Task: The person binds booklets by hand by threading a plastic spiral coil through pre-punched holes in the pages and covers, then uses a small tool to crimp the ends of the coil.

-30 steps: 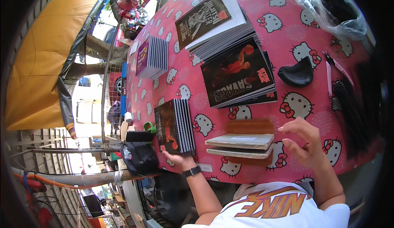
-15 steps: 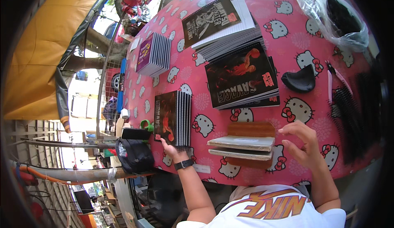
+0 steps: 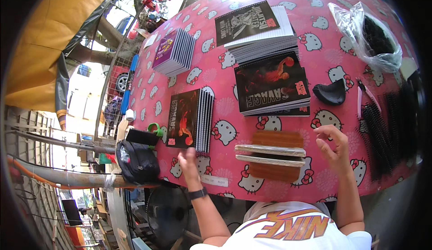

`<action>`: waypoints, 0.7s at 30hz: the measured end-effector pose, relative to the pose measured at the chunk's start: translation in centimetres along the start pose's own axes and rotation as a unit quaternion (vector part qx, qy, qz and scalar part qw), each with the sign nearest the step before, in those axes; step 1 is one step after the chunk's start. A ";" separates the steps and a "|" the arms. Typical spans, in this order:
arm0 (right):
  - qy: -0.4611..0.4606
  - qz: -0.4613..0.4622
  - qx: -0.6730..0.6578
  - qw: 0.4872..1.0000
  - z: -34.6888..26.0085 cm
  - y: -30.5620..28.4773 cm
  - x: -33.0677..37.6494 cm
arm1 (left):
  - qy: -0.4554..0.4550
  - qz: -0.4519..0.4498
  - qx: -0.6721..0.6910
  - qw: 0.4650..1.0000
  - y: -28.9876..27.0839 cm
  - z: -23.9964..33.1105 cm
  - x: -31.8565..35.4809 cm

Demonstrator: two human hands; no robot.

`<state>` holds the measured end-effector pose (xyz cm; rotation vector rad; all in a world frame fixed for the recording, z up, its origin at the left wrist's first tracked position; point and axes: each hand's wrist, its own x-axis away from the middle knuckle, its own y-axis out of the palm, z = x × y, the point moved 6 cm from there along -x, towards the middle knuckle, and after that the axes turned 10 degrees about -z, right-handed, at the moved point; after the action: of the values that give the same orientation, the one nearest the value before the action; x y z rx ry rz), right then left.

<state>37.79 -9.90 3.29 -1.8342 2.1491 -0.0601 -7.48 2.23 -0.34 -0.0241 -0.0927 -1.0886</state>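
My left hand [image 3: 190,166], a dark band on its wrist, is open with fingers stretched out at the near edge of a stack of spiral notebooks [image 3: 183,119] with black and red covers. Whether the fingertips touch the stack is hard to tell. My right hand [image 3: 335,148] is open and holds nothing, its fingers loosely curved above the table. Between my hands stands a brown wooden stand [image 3: 275,172] with two pale upright boards [image 3: 270,150] and a narrow dark gap between them.
Farther off are a taller notebook pile [image 3: 274,85] and a purple-covered stack [image 3: 173,52]. On the right lie a black curved object [image 3: 330,92], pink-handled pliers [image 3: 370,92], black spiral coils [image 3: 380,133] and a plastic bag [image 3: 366,38]. A black bag [image 3: 137,162] sits left.
My left hand has shifted from the stack's near left corner toward the middle of its near edge. The right hand stays raised beside the wooden stand. The whole view has shifted slightly.
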 end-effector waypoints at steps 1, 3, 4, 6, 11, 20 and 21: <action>0.003 0.010 -0.004 1.000 -0.1 -0.1 -0.1 | 0.024 -0.087 -0.263 0.961 1.1 2.4 1.0; -0.003 0.003 -0.004 1.000 0.0 -0.2 -0.2 | 0.018 -0.188 -0.480 0.857 3.1 4.4 3.0; -0.007 0.002 -0.005 1.000 0.1 -0.1 -0.2 | 0.014 -0.184 -0.482 0.856 3.9 4.9 3.1; -0.007 -0.005 0.000 1.000 0.0 0.0 -0.2 | 0.005 -0.145 -0.670 0.728 5.7 5.6 2.7; -0.010 -0.001 0.011 1.000 -0.2 -0.2 0.1 | 0.033 -0.161 -0.607 0.777 4.1 3.8 -0.1; -0.024 -0.001 0.008 1.000 -0.3 -0.7 0.0 | 0.026 -0.182 -0.676 0.714 5.1 3.7 0.1; -0.029 0.001 0.011 1.000 -0.5 -0.7 0.0 | 0.043 -0.144 -0.705 0.693 5.0 4.0 0.2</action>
<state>38.35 -10.06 3.91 -1.7984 2.1020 -0.0299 -3.24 4.63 3.77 -1.3989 0.8887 -1.2353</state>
